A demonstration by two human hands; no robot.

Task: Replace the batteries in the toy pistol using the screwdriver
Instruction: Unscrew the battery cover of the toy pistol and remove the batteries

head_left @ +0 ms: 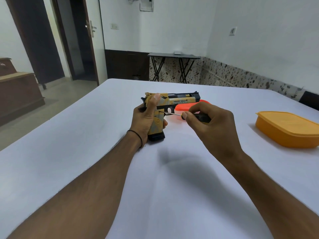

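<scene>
Our left hand (pixel 146 118) wraps tight around the handle of the toy pistol (pixel 179 100), over the white table (pixel 86 152). Our right hand (pixel 212 123) pinches the screwdriver (pixel 172 114). Its tip touches the handle's side. An orange box (pixel 286 128) sits on the right.

The pistol (pixel 179 100), tan-yellow with a black slide top and black magazine base, is upright, barrel pointing right, grip downward. The screwdriver (pixel 201 116), black-handled with a thin metal shaft, lies nearly level, its tip against the grip's upper part.
</scene>
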